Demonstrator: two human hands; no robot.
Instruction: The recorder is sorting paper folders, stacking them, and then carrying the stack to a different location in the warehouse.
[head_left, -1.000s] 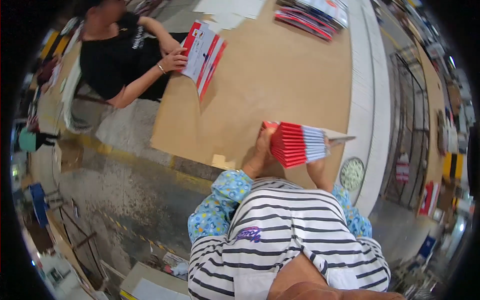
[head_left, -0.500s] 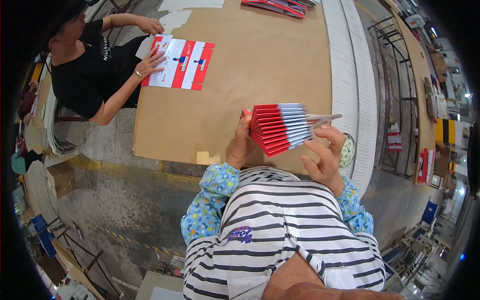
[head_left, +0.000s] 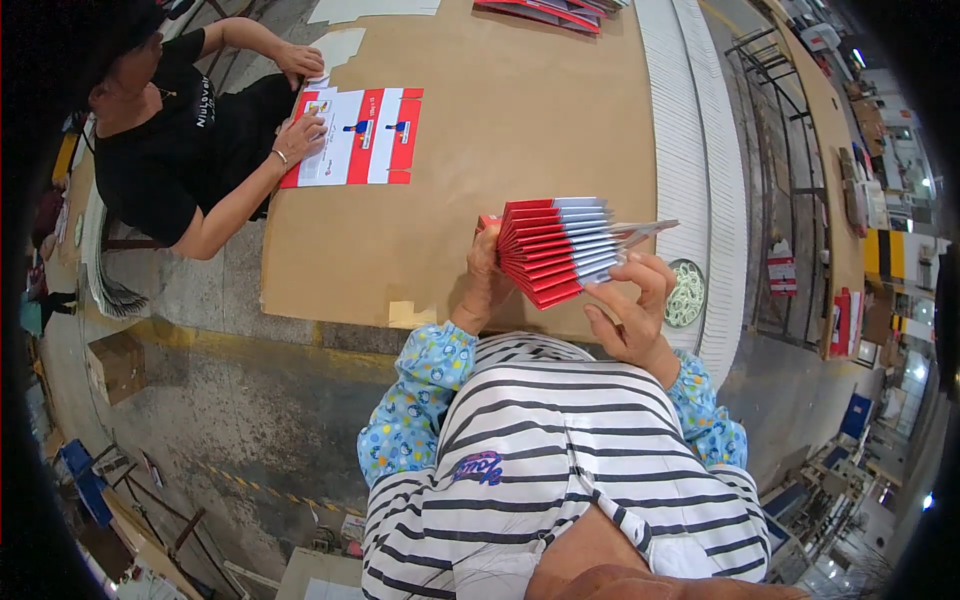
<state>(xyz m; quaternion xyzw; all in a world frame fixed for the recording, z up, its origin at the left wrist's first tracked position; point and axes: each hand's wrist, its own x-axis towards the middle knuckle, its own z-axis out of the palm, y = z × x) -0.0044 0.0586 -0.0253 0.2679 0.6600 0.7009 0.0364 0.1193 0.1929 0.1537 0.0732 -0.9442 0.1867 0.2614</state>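
Above the near edge of the table, a fanned bundle of flat folded cartons (head_left: pixel 545 250), red and pale blue-white, is gripped by my left hand (head_left: pixel 484 270). Its fingers wrap the closed left end, and the bundle partly hides them. The carton edges spread apart toward the right, where a pale flap sticks out. My right hand (head_left: pixel 642 315) is at that loose side, fingers bent and fingertips at the lower carton edges. Its thumb stands apart below, with nothing seen pinched between thumb and fingers.
A co-worker at the left rests both hands on a flat red-and-white carton sheet (head_left: pixel 365 140) on the brown table (head_left: pixel 480 120). More red cartons (head_left: pixel 550 12) lie at the far edge. Long white stacked strips (head_left: pixel 705 160) border the right side, with a round green dish (head_left: pixel 685 293) on them.
My right hand has come slightly left and its fingertips are now closer against the carton edges. My left hand keeps its grip. The co-worker's near hand has shifted slightly on the carton sheet.
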